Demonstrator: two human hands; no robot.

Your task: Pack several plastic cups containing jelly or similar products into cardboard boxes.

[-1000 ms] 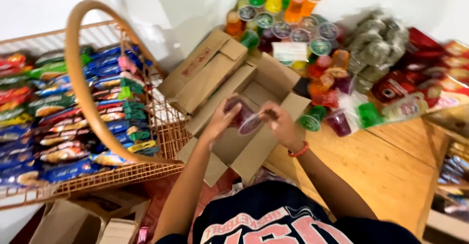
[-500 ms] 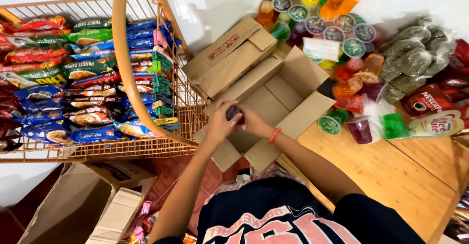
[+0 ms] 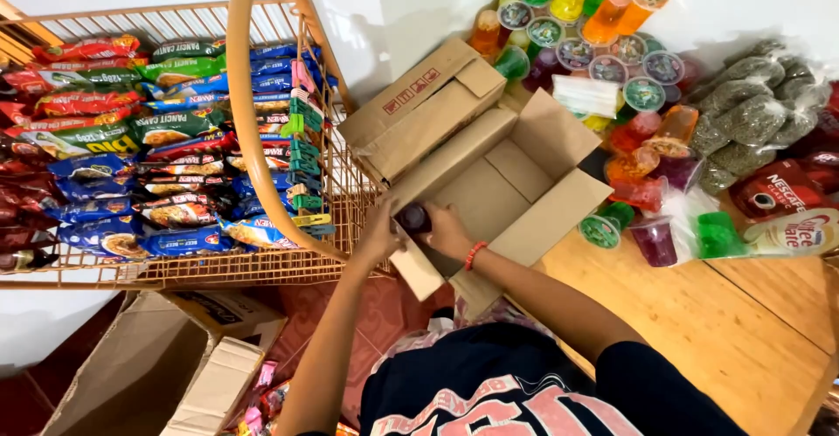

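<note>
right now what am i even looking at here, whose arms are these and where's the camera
The camera sits on a person's head and looks down, so the two bare arms rising from the bottom of the picture are that person's own. There is no machine here. The left hand and the right hand meet over an open cardboard box and hold a small dark purple cup between them, at the box's near edge. The box rests on a wooden table. Beyond it lie many sealed jelly cups in bright colours and bags of dried greenish goods. To the left stands a wire rack filled with snack packets. Another cardboard box sits on the floor below.
</note>
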